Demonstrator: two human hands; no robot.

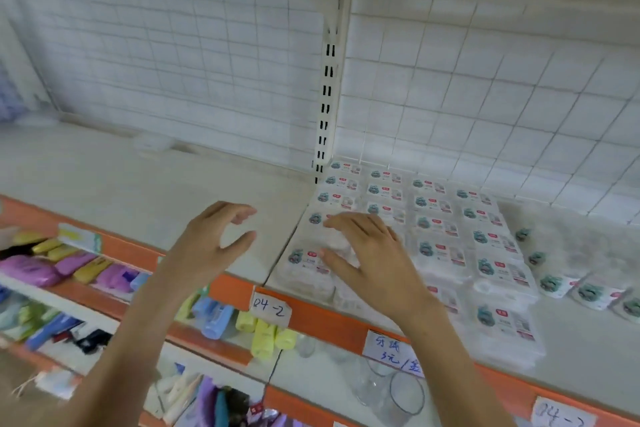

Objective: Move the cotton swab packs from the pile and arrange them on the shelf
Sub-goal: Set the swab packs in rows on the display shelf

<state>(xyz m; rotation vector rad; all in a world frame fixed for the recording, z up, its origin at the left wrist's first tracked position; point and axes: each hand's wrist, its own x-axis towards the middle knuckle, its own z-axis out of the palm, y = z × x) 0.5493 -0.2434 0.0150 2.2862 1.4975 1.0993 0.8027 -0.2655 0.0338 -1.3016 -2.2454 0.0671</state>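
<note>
Flat, rectangular cotton swab packs (438,246) in clear, glossy plastic, each with a small printed label, lie in neat rows on the smooth pale shelf (145,184), filling its section to the right of the slotted metal upright (325,104). A looser pile (585,274) of the same packs lies further right on the shelf. The right hand (372,253) rests flat with fingers spread and straight on the packs of the two nearest-left columns, gripping nothing. The left hand (214,239) hovers just beside it above bare shelf, fingers loosely curved, empty. White wire grid panels (485,87) back the shelf; handwritten paper tags (272,309) stick to its orange front edge.
</note>
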